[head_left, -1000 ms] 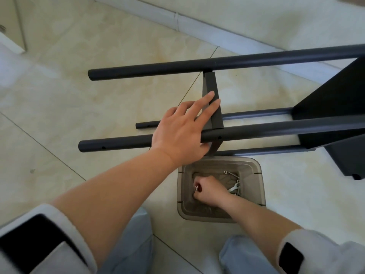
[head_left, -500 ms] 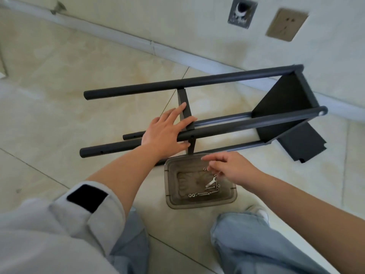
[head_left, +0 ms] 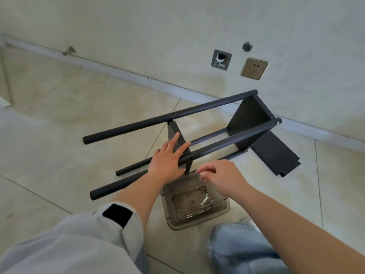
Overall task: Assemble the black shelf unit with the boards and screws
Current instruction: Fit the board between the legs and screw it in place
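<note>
Shelf unit (head_left: 207, 135): half-built, lying on its side on the tiled floor near the foot of the wall, four black poles running level; laid flat, it seems, so the screw holes face up and stay within reach.
End board (head_left: 249, 123): already fixed between the poles at the far end, by the skirting.
Middle board (head_left: 173, 131): standing on edge between the poles, held there rather than visibly fastened; apparently the joint now in hand.
Left hand (head_left: 167, 161): laid across the near upper pole and the middle board, fingers (head_left: 175, 140) straight and spread, pressing flat; grip not curled round anything, likely steadying board against pole so the holes stay lined up.
Right hand (head_left: 221, 176): hovering just above the tray's far edge, fingertips (head_left: 199, 171) drawn together near the joint; probably pinching a screw, though too small and blurred to tell.
Tray (head_left: 225, 206): clear plastic, on the floor just below the joint and between the knees; loose screws (head_left: 201, 211) and a small wrench (head_left: 205, 200) inside, parked close for quick picking.
Spare board (head_left: 276, 157): flat on the floor beyond the frame's far end, touching it, not yet fitted.
Wall: a socket (head_left: 254, 69) and an open pipe plate (head_left: 221, 59) above the skirting.
</note>
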